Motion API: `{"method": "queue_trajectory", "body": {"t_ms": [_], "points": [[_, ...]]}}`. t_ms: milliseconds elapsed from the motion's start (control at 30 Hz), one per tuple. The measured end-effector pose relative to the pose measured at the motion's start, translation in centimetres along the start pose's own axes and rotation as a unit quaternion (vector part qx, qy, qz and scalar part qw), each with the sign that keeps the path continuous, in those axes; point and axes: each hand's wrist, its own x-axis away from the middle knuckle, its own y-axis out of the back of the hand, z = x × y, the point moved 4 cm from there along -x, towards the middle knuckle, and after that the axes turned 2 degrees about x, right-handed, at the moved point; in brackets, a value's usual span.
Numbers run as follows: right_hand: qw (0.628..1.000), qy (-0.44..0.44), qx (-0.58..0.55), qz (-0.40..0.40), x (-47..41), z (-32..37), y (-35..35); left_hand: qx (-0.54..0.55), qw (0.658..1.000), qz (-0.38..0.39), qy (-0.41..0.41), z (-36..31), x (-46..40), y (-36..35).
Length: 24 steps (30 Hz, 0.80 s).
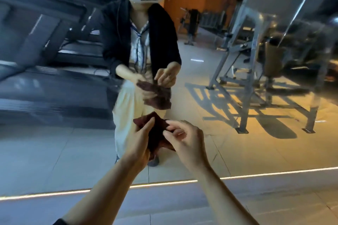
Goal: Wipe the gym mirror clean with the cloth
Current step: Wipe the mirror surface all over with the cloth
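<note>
A dark red cloth is held in both hands just in front of the mirror.

At lower centre of the frame, the cloth is gripped by the left hand, fingers curled round it, while its edge is pinched by the right hand. The person, treadmills at upper left and a metal frame at right are reflected in the glass.
</note>
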Motion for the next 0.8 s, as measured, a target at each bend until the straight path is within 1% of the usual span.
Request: {"method": "queue_trajectory", "body": {"t_ms": [33, 67, 167, 200, 267, 333, 400, 467, 500, 567, 633, 700, 767, 800], "points": [[0.999, 0.030, 0.022, -0.019, -0.4, 0.4, -0.6, 0.009, 1.000, -0.009, -0.020, -1.0, 0.1, 0.9], [0.998, 0.055, 0.031, -0.004, -1.0, 0.9, -1.6, 0.022, 0.999, -0.011, -0.039, -2.0, 0.4, 1.5], [0.982, 0.118, -0.002, 0.150, -2.0, 3.2, -6.1, 0.051, 0.995, -0.030, -0.081, -4.4, 1.0, 3.3], [0.974, 0.147, 0.010, 0.173, -2.1, 4.0, -7.4, 0.053, 0.993, -0.043, -0.093, -5.0, 1.2, 4.1], [0.968, 0.187, 0.021, 0.169, -2.3, 5.1, -9.6, 0.041, 0.990, -0.072, -0.113, -6.0, 1.2, 5.6], [0.969, 0.193, 0.017, 0.154, -2.6, 6.1, -11.0, 0.017, 0.986, -0.107, -0.127, -7.2, 1.4, 7.1], [0.967, 0.216, 0.023, 0.134, -3.3, 7.2, -12.0, -0.001, 0.978, -0.129, -0.162, -8.6, 1.5, 8.4], [0.962, 0.264, 0.031, 0.064, -4.6, 8.8, -11.9, -0.041, 0.965, -0.151, -0.212, -10.0, 1.6, 9.5], [0.955, 0.293, 0.033, 0.008, -5.5, 9.7, -11.5, -0.064, 0.956, -0.168, -0.232, -10.7, 1.6, 10.1], [0.930, 0.349, 0.040, -0.111, -7.9, 11.4, -9.8, -0.086, 0.940, -0.203, -0.259, -11.9, 1.5, 11.3], [0.890, 0.397, 0.073, -0.211, -10.9, 13.2, -8.1, -0.117, 0.923, -0.236, -0.280, -12.8, 1.2, 12.3], [0.842, 0.432, 0.134, -0.294, -13.9, 14.6, -7.2, -0.173, 0.901, -0.256, -0.304, -13.4, 0.6, 12.7], [0.793, 0.468, 0.194, -0.338, -16.4, 15.2, -7.9, -0.229, 0.880, -0.261, -0.323, -13.8, -0.1, 12.7], [0.768, 0.496, 0.221, -0.339, -17.1, 15.3, -8.7, -0.254, 0.872, -0.259, -0.329, -13.8, -0.5, 12.6]]}}
